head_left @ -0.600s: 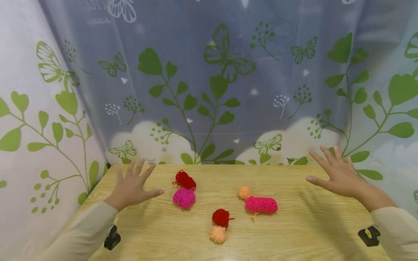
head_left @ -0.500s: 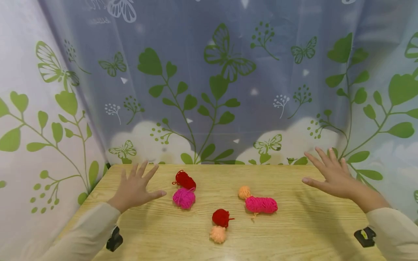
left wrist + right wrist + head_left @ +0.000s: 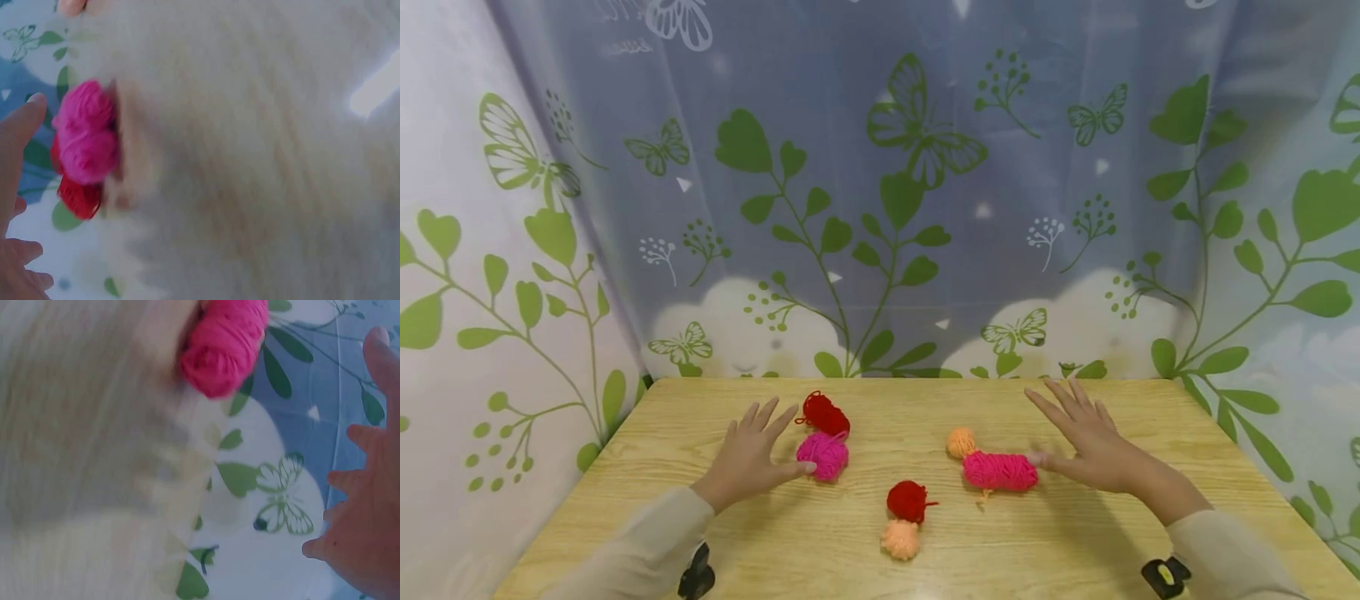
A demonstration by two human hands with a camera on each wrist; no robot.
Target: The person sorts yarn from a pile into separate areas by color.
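My left hand [image 3: 751,456], fingers spread, hovers just left of a magenta yarn ball [image 3: 824,456], its thumb tip overlapping the ball's edge in the head view. Against that ball's far side lies a dark red yarn bundle [image 3: 826,414]. On the right, my right hand [image 3: 1093,442] is spread beside a long hot-pink yarn skein [image 3: 1000,472], and in the right wrist view the hand [image 3: 369,487] is apart from the skein [image 3: 225,350]. A small orange yarn ball [image 3: 961,442] touches the skein's left end. Neither hand holds anything.
Nearer the front, a red yarn ball [image 3: 907,501] sits against a peach yarn ball [image 3: 900,539]. All the yarn lies on a wood-grain table [image 3: 820,558]. A printed curtain [image 3: 820,208] rises behind the table's back edge, with more at both sides.
Both hands have moved inward and lower, the left to the right and the right to the left, each closer to the yarn. The yarn stays where it was.
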